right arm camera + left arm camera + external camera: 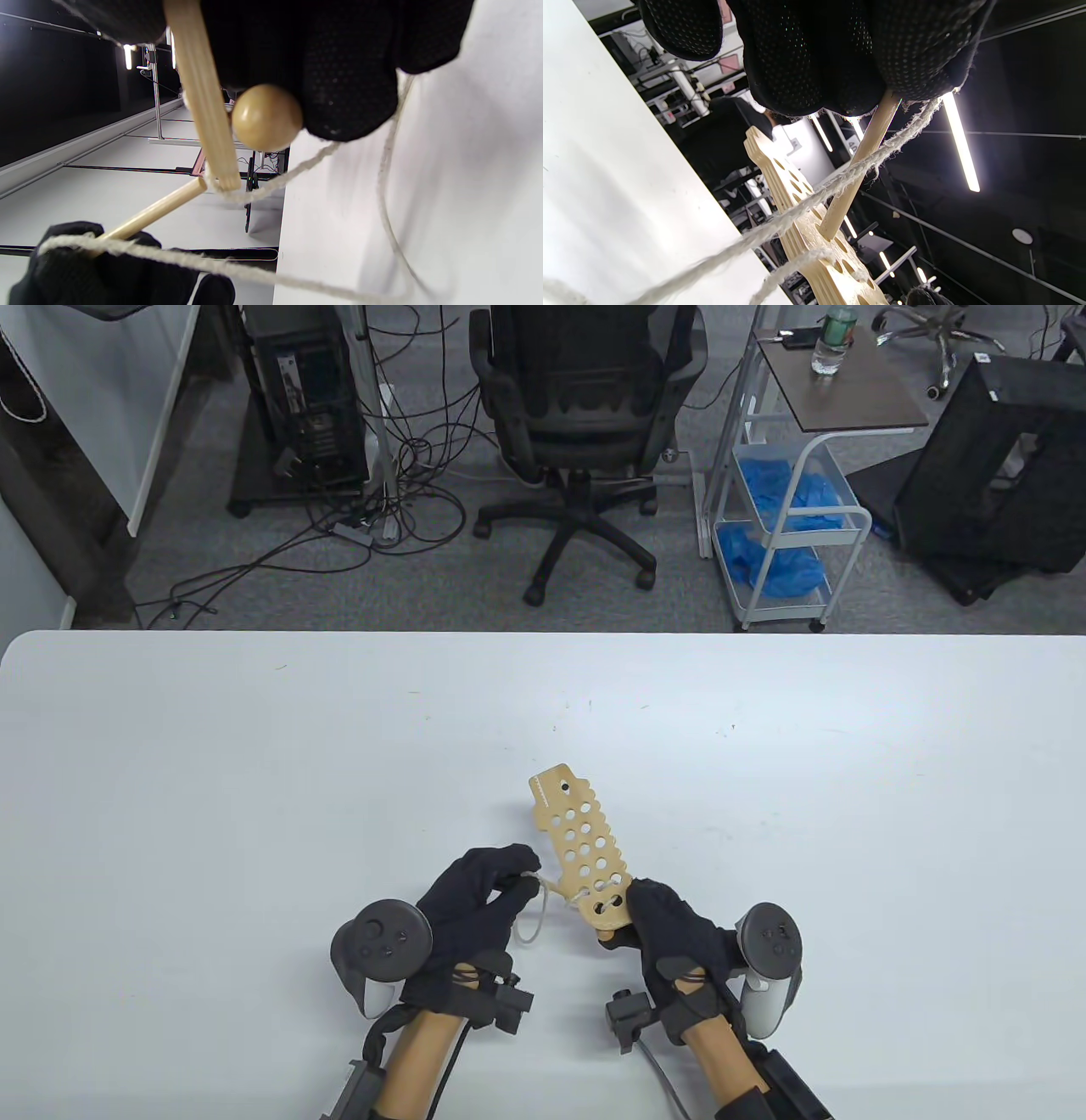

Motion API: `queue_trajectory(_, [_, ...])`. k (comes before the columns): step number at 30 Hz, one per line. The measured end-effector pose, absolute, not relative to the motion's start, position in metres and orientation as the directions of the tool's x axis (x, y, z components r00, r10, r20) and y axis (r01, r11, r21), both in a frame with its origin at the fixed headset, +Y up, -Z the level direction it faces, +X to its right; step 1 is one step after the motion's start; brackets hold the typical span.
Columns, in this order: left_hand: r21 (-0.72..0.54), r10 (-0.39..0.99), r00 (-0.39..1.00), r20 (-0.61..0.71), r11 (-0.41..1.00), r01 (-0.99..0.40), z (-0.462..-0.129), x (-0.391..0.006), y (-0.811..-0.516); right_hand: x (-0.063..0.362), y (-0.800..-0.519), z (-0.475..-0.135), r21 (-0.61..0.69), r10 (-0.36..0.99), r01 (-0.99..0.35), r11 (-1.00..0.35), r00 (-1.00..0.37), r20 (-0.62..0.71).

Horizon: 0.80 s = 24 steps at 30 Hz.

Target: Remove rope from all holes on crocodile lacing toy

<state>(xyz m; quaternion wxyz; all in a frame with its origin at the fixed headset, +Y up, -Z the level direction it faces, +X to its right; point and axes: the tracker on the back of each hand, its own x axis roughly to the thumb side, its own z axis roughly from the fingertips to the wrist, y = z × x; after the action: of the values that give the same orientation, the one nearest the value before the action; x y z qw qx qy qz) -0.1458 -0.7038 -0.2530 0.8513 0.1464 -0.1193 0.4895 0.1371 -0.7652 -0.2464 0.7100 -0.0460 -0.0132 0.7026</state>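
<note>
The wooden crocodile lacing board [579, 836] with several round holes is tilted up off the table. My right hand [638, 909] grips its near end. My left hand [519, 872] pinches the wooden lacing stick [871, 142] together with the white rope [801, 209]. The stick's tip sits at a hole near the board's [814, 248] near end. A loop of rope [532, 920] hangs between the hands. In the right wrist view a round wooden bead [267, 116] sits against my right fingers [339, 63], beside the board's edge [203, 89], with the stick [157, 209] pointing towards it.
The white table [254, 780] stretches out around the hands. Beyond its far edge stand a black office chair [585, 415], a white cart with blue bags [785, 526] and computer cases with cables on the floor.
</note>
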Motion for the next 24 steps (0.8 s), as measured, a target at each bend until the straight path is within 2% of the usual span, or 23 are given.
queue_trajectory(14, [0.134,0.741,0.544,0.394,0.539,-0.832,-0.250,-0.136,-0.701,0.131,-0.760,-0.246,-0.042,0.999,-0.999,-0.031,-0.030,-0.028])
queue_trajectory(24, [0.208,0.568,0.696,0.440,0.689,-0.694,-0.244,-0.127,-0.695,0.128,-0.757,-0.246,-0.015,1.000,-0.999,-0.029,-0.029,-0.003])
